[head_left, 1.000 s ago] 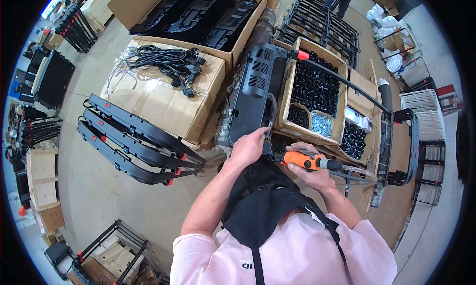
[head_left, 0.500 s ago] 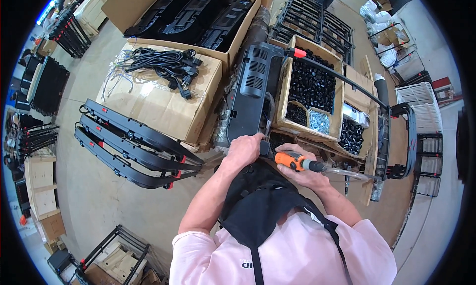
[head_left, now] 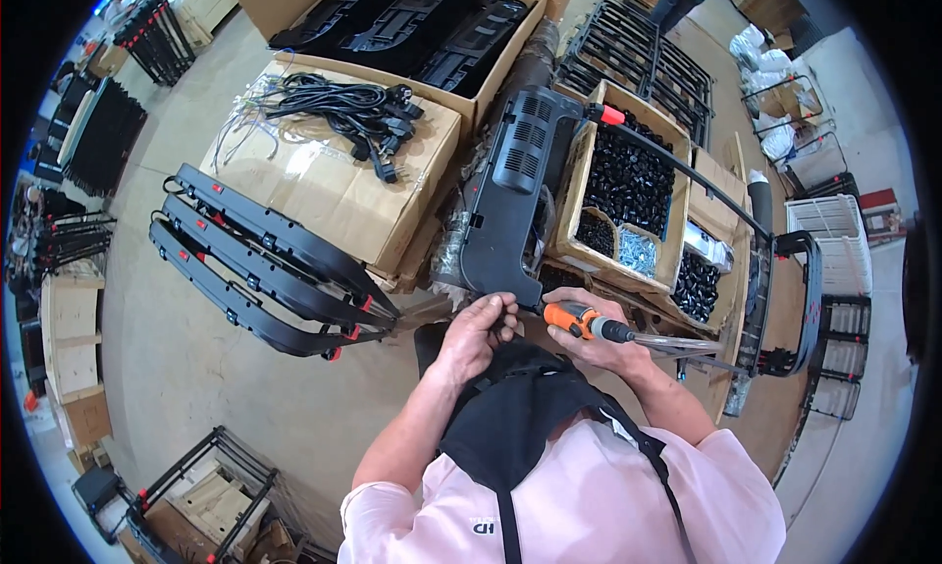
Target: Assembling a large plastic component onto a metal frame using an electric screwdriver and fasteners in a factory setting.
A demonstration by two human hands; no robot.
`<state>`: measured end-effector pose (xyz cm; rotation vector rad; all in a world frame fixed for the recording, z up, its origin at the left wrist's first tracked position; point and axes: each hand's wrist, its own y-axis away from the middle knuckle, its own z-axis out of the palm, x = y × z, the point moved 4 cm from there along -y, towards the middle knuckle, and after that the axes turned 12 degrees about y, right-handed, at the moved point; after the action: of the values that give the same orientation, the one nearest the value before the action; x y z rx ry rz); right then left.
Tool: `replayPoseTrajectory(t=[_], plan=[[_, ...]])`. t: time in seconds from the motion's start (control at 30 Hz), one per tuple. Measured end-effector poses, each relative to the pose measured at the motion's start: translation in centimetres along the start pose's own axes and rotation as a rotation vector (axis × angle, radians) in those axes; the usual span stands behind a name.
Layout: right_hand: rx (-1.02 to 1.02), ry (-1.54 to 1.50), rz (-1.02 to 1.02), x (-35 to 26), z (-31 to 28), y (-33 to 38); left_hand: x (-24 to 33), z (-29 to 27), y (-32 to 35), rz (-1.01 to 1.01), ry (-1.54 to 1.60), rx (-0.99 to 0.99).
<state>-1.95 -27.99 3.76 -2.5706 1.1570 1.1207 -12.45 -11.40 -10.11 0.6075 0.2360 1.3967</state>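
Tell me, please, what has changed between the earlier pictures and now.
The left hand has drawn back toward the body, off the near end of the black panel to beside its near edge, and is now curled; whether it holds anything small is unclear. The right hand still grips the orange power tool, and the cables still lie on the cardboard box.
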Motion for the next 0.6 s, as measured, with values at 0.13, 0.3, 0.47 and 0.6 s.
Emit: replayPoseTrajectory(t=[0.13, 0.3, 0.47, 0.6], plan=[[0.004, -0.02, -0.031, -0.5, -0.5, 0.1, -1.7, -1.2, 0.1, 0.042, -0.003, -0.052], [0.078, -0.152, 0.028, -0.7, -1.3, 1.5, -2.3, -1.5, 0.3, -0.008, -0.032, 0.03], [0.141, -0.407, 0.015, 0.0, -1.3, 2.0, -1.9, 0.2, 1.0, -0.068, 0.01, 0.07], [0.136, -0.399, -0.027, -0.3, -1.5, 1.8, -2.8, -2.0, -0.3, -0.074, 0.036, -0.029]])
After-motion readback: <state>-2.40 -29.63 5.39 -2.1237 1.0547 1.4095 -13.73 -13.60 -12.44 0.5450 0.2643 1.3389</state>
